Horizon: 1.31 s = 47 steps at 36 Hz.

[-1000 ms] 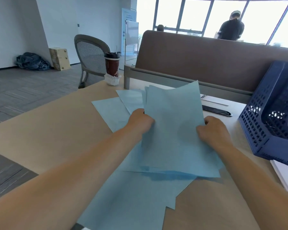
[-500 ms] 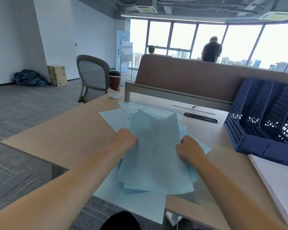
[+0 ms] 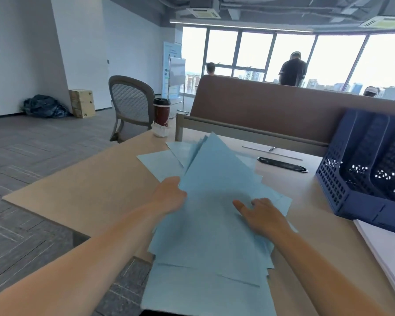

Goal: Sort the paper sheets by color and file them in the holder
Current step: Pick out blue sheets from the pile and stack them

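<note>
1. Fingers [image 3: 258, 202] of the right hand [image 3: 263, 216] are lying spread and loose on top of the blue sheets [image 3: 214, 236], thumb pointing left and pinching nothing. Half a second ago they were curling round the sheaf's right edge.
2. Just left of them, the left hand [image 3: 169, 197] is still gripping the sheaf's left edge, its fingers tucked out of sight under the paper.
3. Beneath both hands the blue sheets are fanning unevenly. Their corners are poking out beyond the fingers and their near ends are hanging over the edge of the tabletop [image 3: 89, 190], so the pile is not yet squared.
4. Releasing the right edge probably means the right hand is shifting its hold or patting the sheets flush. The blue sheets look gathered, but the filing is still waiting.
5. Well to the right of the right fingers, the holder [image 3: 333, 179] is standing on the tabletop, showing no blue paper in its slots. A white stack [image 3: 388, 252] is lying just in front of it.
6. Compared with a second ago, the view is sitting higher, so the hands are appearing lower and the holder fuller.
</note>
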Each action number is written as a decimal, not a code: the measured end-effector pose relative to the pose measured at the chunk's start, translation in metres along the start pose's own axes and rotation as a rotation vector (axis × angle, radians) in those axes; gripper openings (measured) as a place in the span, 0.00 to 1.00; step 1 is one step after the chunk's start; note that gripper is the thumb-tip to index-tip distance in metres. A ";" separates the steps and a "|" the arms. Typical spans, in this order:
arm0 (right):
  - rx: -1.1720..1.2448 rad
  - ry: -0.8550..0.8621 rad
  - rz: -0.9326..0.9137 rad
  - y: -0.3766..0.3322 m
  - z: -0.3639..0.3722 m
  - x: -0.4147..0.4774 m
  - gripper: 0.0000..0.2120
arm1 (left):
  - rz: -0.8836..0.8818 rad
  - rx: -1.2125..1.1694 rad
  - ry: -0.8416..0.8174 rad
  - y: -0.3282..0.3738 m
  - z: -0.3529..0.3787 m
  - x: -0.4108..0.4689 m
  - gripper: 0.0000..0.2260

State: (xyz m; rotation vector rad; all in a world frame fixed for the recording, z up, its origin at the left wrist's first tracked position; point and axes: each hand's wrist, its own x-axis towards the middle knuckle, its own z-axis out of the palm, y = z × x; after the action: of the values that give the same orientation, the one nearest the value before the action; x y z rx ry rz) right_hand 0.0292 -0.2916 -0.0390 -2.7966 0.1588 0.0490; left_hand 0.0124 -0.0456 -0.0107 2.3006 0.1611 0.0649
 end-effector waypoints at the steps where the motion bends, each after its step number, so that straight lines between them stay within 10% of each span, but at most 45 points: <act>1: 0.011 0.012 -0.003 0.002 -0.002 0.004 0.46 | 0.004 0.011 0.003 0.002 0.001 0.005 0.05; 15: -0.074 0.024 0.048 0.016 -0.011 0.041 0.38 | 0.048 0.225 -0.159 0.021 0.031 0.047 0.24; 29: -0.117 0.024 0.079 0.020 -0.004 0.040 0.40 | 0.053 0.089 -0.173 0.033 0.040 0.049 0.02; 47: 0.071 0.132 0.077 0.053 -0.026 0.000 0.28 | 0.043 -0.333 0.049 0.036 0.041 0.014 0.06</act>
State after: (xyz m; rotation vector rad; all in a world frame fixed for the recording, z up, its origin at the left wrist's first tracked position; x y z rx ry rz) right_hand 0.0236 -0.3501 -0.0323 -2.7224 0.2943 -0.1213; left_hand 0.0337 -0.0981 -0.0113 1.9713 0.1162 0.1588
